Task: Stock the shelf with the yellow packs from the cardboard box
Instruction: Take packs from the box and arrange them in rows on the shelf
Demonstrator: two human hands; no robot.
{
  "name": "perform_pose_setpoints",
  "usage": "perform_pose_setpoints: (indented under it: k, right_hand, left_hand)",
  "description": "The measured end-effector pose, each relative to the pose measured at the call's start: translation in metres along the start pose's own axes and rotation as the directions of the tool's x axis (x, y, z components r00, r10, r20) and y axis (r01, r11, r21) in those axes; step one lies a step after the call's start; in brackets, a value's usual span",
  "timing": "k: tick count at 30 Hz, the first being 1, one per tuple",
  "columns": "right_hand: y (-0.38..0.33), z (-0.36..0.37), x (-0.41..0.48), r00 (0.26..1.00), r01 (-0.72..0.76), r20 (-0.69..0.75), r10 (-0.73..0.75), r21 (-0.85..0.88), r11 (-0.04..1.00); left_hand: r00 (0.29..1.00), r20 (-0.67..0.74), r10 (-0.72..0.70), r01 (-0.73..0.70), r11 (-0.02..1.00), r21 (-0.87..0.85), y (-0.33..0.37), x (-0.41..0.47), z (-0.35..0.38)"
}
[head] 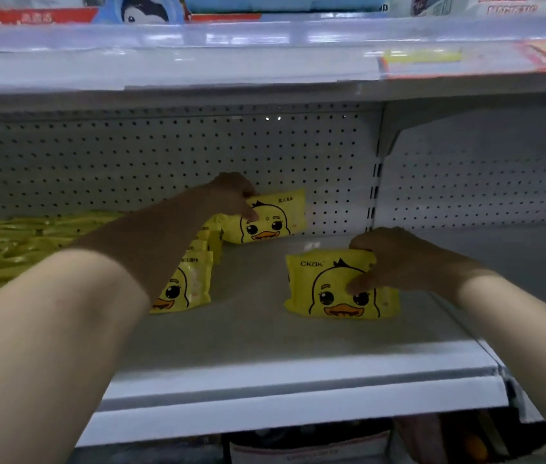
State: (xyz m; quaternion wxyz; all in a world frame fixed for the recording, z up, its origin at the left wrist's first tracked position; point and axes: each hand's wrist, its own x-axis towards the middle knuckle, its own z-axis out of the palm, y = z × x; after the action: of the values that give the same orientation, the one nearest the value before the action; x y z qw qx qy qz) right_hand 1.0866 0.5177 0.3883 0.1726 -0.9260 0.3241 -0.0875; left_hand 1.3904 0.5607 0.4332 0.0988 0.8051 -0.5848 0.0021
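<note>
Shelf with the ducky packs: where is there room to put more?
The shelf is bare between the standing row of packs and the pack held by the right hand, along the front edge, and behind that pack. The left side, with its pile, is crowded.

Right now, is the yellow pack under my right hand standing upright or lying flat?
Upright. The yellow pack stands on its bottom edge on the shelf, duck face forward, right hand gripping its top.

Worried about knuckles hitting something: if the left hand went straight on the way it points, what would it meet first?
The left hand grips the rear yellow pack; straight on, it would probably press that pack into the pegboard back panel just behind, though the gap is hard to judge.
</note>
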Motion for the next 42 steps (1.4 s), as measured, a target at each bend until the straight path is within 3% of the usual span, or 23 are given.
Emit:
perform_pose_setpoints:
  k: [9,20,25,34,39,42]
  right_hand:
    - [0.01,0.003,0.007,1.0,0.005,0.001,-0.005,0.057,0.998]
    - [0.012,0.003,0.007,0.999,0.025,0.018,-0.026,0.075,0.997]
    - [0.009,0.003,0.012,0.999,0.03,0.024,-0.032,0.072,0.997]
    - [0.009,0.006,0.014,0.999,0.051,0.003,-0.051,0.09,0.995]
    - [0.009,0.007,0.013,0.998,0.058,-0.002,-0.058,0.086,0.995]
    - [0.01,0.007,0.013,0.999,0.049,-0.009,-0.048,0.096,0.994]
  left_hand:
    - [0.997,-0.027,0.077,-0.078,0.997,-0.02,-0.018,0.03,0.024]
    - [0.996,-0.058,0.066,-0.068,0.997,-0.034,-0.032,0.043,0.041]
    - [0.99,-0.101,0.098,-0.095,0.995,0.043,-0.033,0.042,0.047]
    - [0.975,-0.196,0.103,-0.026,0.931,0.363,-0.027,0.043,0.048]
    - [0.967,-0.224,0.121,-0.028,0.925,0.38,-0.023,0.042,0.048]
    - [0.963,-0.25,0.097,-0.022,0.958,0.287,-0.019,0.035,0.049]
